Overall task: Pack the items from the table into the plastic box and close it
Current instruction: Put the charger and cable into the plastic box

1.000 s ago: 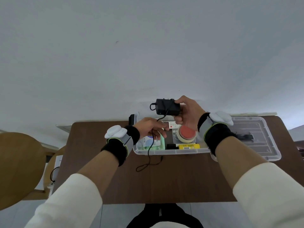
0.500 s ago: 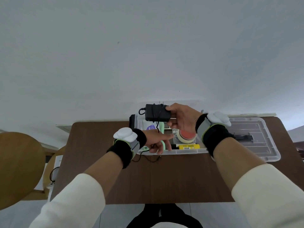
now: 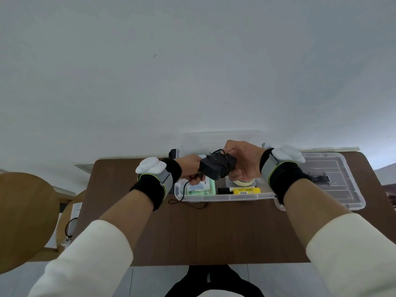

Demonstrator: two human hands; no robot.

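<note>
Right grip (image 3: 244, 159): fingers curled round a black power adapter (image 3: 216, 169), which is held in the air above the middle of the plastic box (image 3: 214, 198). A few turns of cord (image 3: 183, 190) are seen round the adapter body.

Left grip (image 3: 188, 168): fingers closed on the cord close to the adapter's left end. From there the loose cord hangs over the box's left part and its tail lies on the desk (image 3: 214, 232) just in front of the box.

Already inside the box: a green pack (image 3: 202, 187) at the left, a roll of tape (image 3: 243, 182) partly hidden under the right grip, and a yellow-and-black marker (image 3: 246, 191) along the near wall.

The lid (image 3: 342, 189) lies flat on the desk, touching the box's right end. A small dark object at the box's far left corner cannot be identified.

Judged progress: packing is well advanced. The adapter appears to be the item now in hand, with its cord only partly gathered. Left to be done: the cord taken up, the adapter set into the box, the lid brought across and pressed shut. No other loose item is made out on the desk, though the far edge is partly hidden.
</note>
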